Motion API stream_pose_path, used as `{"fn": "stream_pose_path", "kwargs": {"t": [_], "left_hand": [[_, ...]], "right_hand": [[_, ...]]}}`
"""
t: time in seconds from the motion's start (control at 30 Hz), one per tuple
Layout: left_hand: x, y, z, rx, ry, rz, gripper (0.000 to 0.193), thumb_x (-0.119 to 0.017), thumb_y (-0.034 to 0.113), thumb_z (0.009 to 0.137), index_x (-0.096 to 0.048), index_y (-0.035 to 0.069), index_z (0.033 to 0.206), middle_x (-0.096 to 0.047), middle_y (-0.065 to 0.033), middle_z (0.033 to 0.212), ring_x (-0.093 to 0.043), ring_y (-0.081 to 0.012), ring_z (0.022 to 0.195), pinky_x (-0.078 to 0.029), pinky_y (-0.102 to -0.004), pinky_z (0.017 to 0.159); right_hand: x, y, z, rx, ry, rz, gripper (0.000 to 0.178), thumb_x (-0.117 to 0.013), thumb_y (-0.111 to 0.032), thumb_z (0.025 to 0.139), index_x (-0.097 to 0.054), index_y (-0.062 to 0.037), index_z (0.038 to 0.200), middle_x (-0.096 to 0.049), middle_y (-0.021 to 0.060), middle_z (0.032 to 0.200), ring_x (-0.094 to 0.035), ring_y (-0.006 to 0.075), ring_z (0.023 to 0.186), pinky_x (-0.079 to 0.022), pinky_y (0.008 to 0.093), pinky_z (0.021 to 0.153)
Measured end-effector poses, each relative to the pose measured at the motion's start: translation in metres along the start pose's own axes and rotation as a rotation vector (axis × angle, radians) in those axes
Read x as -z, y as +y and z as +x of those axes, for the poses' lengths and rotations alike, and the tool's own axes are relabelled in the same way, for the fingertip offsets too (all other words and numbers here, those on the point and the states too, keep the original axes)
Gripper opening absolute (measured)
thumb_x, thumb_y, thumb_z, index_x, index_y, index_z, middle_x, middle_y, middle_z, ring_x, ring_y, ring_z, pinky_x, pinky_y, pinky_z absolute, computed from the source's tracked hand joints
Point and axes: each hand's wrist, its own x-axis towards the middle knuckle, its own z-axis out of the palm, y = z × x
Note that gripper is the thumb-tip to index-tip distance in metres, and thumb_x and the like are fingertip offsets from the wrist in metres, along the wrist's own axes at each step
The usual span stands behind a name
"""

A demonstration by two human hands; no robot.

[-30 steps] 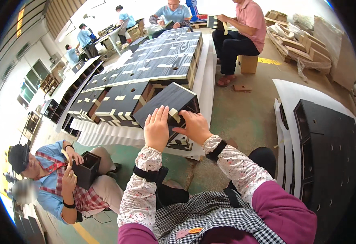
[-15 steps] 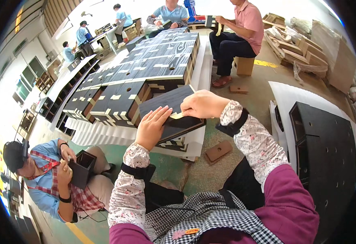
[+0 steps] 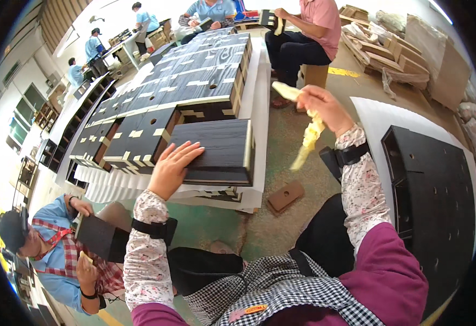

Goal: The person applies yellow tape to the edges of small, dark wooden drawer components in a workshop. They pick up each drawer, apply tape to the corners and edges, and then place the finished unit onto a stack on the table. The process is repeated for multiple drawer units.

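Note:
My left hand [image 3: 172, 169] lies on the top panel of a black wood-grain box [image 3: 219, 144], its fingers outstretched. A pale tape strip [image 3: 247, 146] runs along that box's right edge. Raised off to the right of the box, my right hand [image 3: 327, 110] is closed on crumpled pale yellow masking tape [image 3: 312, 133]; one piece sticks out past the fingertips and a longer, bunched strip dangles below. Left of my box stand more black boxes [image 3: 140, 136] with short tape pieces at their edges and a round hole in the top.
A brown board with a hole [image 3: 285, 196] lies on the floor by my knees. At the right, black panels [image 3: 439, 201] rest on white foam sheet [image 3: 365, 111]. A co-worker at the lower left holds a dark box [image 3: 99, 236]. Another in pink [image 3: 320, 24] sits beyond the boxes.
My right hand has risen from the box to the right, carrying the tape off it. The box now sits squarer, with my left hand still on it. The co-worker's box has turned.

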Motion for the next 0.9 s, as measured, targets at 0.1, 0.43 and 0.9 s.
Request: {"fn": "stream_pose_path", "kwargs": {"t": [0.1, 0.43, 0.9], "left_hand": [[0.010, -0.011, 0.000, 0.049, -0.023, 0.057, 0.065, -0.051, -0.012, 0.072, -0.053, 0.018, 0.129, -0.052, -0.0020, 0.135, -0.044, -0.0195, 0.128, -0.030, -0.0421, 0.109], [0.030, 0.022, 0.038, 0.199, -0.200, -0.369, 0.036, -0.053, 0.009, 0.084, -0.057, 0.000, 0.118, -0.057, -0.0182, 0.122, -0.053, -0.0332, 0.114, -0.043, -0.0373, 0.096], [-0.046, 0.075, 0.111, 0.301, 0.235, -0.072, 0.019, -0.070, 0.017, 0.076, -0.062, 0.008, 0.091, -0.060, -0.0062, 0.090, -0.058, -0.0252, 0.089, -0.048, -0.0375, 0.077]], "right_hand": [[-0.027, 0.026, -0.016, -0.109, 0.025, -0.028, 0.022, -0.055, -0.023, 0.093, -0.063, -0.0049, 0.102, -0.064, -0.0007, 0.090, -0.054, 0.0049, 0.075, -0.045, 0.0205, 0.067], [-0.130, 0.117, -0.059, -0.373, 0.237, 0.577, 0.026, -0.057, -0.021, 0.093, -0.061, -0.0007, 0.109, -0.060, -0.0013, 0.085, -0.055, 0.0051, 0.078, -0.043, 0.0212, 0.070], [-0.114, 0.109, -0.079, -0.405, 0.197, 0.506, 0.025, -0.057, -0.022, 0.091, -0.063, -0.0047, 0.109, -0.065, -0.0018, 0.083, -0.044, 0.0018, 0.062, -0.037, 0.0191, 0.057]]}}
